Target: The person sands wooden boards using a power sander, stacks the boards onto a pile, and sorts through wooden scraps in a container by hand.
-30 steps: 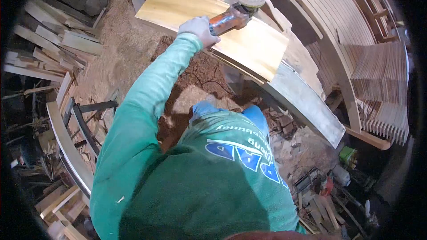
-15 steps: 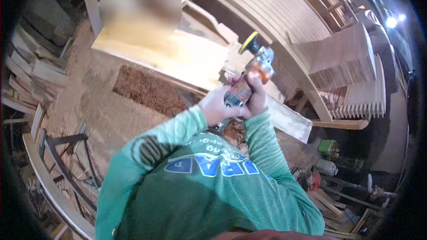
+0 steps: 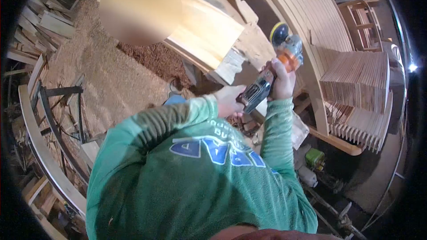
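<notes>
An angle grinder [image 3: 259, 91] with an orange gear head and a round yellow-edged sanding pad [image 3: 279, 34] is held in front of my chest. My right hand [image 3: 283, 81] wraps round its body just behind the orange head. At the dark rear end, my left hand [image 3: 230, 101] is closed on the housing, its fingers partly hidden beneath. The pad points up and away from me, apart from any wood. To the left of the grinder lies a brightly lit pale wooden panel [image 3: 207, 26], with a rough whitish piece [image 3: 230, 66] at its near corner.
Stacked curved slats [image 3: 307, 13] and a block of thin boards [image 3: 356, 78] stand on the right. Sawdust [image 3: 102, 75] covers the floor at left, near a curved wooden rail [image 3: 42, 151] and dark metal frame. A green container [image 3: 315, 158] sits lower right. A blurred patch hides the upper left.
The grinder has shifted right and is tilted differently, its pad now more face-on to view. My left hand has slid toward the tool's rear end. The view has also turned.
</notes>
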Demonstrator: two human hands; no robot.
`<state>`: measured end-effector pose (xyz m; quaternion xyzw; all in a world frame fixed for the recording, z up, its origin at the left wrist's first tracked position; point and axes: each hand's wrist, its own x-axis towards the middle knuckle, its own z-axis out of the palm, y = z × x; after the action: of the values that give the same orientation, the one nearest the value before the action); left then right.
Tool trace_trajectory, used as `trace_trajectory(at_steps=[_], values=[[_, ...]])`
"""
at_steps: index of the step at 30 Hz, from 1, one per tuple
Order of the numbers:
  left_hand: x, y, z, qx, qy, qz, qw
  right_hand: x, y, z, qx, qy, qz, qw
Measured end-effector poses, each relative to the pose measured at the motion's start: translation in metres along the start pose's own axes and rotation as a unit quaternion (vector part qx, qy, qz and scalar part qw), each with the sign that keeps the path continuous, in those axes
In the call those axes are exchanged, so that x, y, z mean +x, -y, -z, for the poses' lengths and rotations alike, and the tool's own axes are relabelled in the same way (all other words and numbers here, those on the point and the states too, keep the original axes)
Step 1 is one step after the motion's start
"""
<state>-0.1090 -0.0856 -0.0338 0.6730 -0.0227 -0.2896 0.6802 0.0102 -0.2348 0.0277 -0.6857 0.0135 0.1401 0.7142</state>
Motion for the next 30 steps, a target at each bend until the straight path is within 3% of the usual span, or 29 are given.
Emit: trace_trajectory(at_steps=[3,5,6,7,9,12,15,18,21,26,30], values=[[-0.009,0.002,0.037,0.157,-0.004,-0.076,0.985,0.017,0.013,-0.001,-0.118,0.073,-0.019,0.99],[-0.036,-0.019,0.096,0.261,-0.048,-0.059,0.962,0.014,0.02,-0.011,-0.206,0.119,0.0,0.971],[-0.047,-0.018,0.127,0.287,-0.147,-0.007,0.947,0.012,0.022,-0.014,-0.25,0.139,0.007,0.958],[-0.052,0.006,0.168,0.226,-0.262,-0.066,0.936,0.013,0.018,-0.013,-0.274,0.178,-0.003,0.945],[-0.069,0.005,0.248,0.33,-0.398,-0.055,0.854,0.011,0.009,-0.016,-0.341,0.227,-0.024,0.912],[-0.057,0.021,0.34,0.519,-0.456,-0.02,0.723,-0.003,0.014,-0.051,-0.304,0.269,-0.067,0.911],[-0.045,0.013,0.355,0.592,-0.432,0.038,0.679,-0.003,0.003,-0.057,-0.29,0.305,-0.054,0.905],[-0.04,0.013,0.348,0.596,-0.45,-0.02,0.665,0.003,-0.003,-0.061,-0.342,0.321,-0.065,0.881],[-0.044,-0.013,0.331,0.55,-0.403,0.115,0.723,0.008,0.023,-0.086,-0.385,0.33,-0.074,0.858],[-0.039,-0.008,0.333,0.573,-0.407,0.114,0.702,0.063,0.027,-0.071,-0.463,0.299,-0.1,0.828],[-0.039,-0.008,0.332,0.571,-0.41,0.125,0.7,0.126,0.019,-0.047,-0.439,0.259,-0.106,0.854]])
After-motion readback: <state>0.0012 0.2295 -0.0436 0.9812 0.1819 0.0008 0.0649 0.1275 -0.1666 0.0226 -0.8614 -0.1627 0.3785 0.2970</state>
